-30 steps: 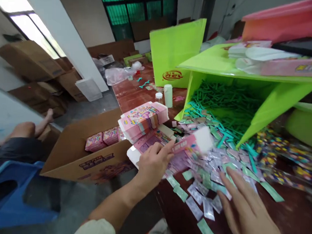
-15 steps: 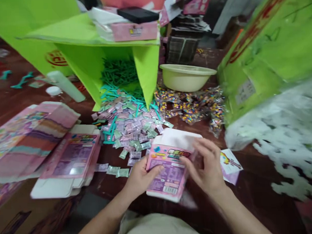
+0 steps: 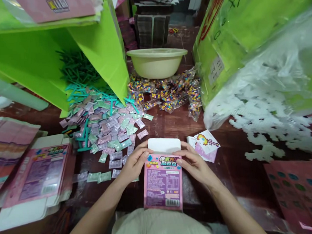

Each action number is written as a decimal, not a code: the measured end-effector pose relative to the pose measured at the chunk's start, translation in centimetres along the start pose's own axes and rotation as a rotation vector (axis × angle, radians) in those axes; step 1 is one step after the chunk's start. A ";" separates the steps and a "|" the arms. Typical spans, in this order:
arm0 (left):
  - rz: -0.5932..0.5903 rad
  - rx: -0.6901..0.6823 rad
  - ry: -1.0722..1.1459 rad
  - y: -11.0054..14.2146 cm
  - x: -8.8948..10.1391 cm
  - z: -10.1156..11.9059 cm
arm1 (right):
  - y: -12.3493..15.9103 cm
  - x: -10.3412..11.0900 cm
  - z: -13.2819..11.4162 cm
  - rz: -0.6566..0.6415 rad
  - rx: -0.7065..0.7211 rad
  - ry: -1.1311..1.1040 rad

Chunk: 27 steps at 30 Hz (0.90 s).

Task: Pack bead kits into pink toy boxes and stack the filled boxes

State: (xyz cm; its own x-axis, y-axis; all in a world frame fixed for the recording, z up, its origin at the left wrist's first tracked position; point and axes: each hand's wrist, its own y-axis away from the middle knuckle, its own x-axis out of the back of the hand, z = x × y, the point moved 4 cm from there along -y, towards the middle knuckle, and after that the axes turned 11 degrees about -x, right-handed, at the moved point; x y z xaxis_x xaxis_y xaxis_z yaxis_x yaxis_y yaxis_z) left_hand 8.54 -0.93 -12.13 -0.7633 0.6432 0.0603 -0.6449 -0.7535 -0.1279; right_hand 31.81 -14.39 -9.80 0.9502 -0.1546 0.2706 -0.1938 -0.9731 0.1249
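Note:
Between my two hands is a pink and purple printed carton [image 3: 162, 185], its white top flap [image 3: 163, 145] standing up and its lower end near my lap. My left hand [image 3: 134, 164] grips the upper left edge, thumb on the printed face. Gripping the opposite edge, my right hand [image 3: 195, 163] has its thumb and fingers near the flap. Small wrapped sachets [image 3: 112, 132] in green, pink and lilac lie heaped beyond my left hand. Just past my right hand rests a pile of printed cards [image 3: 206, 144].
Flattened cartons [image 3: 42, 173] are stacked at left. A green box [image 3: 97, 64] spills teal plastic sticks [image 3: 85, 134]. Bags of coloured beads [image 3: 170, 95] lie before a cream basin [image 3: 157, 63]. White plastic pieces [image 3: 270, 125] spill from a clear bag at right, above a pink sheet [image 3: 299, 193].
The carton has turned from tilted to nearly straight and sits lower, closer to my lap. My right hand has settled onto its right edge. The view has swung right and down.

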 end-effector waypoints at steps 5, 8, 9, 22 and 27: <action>0.050 -0.003 0.054 -0.8 -0.6 0.9 | 0.5 0.3 -1.0 0.082 0.058 -0.019; -0.033 0.011 0.070 -1.3 -1.3 2.2 | 0.4 0.2 -1.9 0.042 -0.021 -0.088; -0.049 0.032 0.067 -1.5 -1.5 2.7 | 0.2 0.3 -2.1 0.056 -0.073 -0.125; -0.139 -0.039 -0.063 -1.0 -2.1 3.7 | 1.1 2.0 -2.2 -0.004 -0.146 -0.065; 0.165 -0.011 -0.073 -0.4 0.5 2.4 | -0.1 10.6 1.1 0.538 -0.216 0.509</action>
State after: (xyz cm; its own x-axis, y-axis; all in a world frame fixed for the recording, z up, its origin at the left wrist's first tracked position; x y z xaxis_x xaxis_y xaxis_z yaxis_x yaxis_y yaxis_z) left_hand 8.30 -0.67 -9.64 -0.8599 0.4987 0.1091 -0.5102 -0.8463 -0.1532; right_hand 42.14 -16.07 -8.02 0.4927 -0.4478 0.7461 -0.6902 -0.7233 0.0216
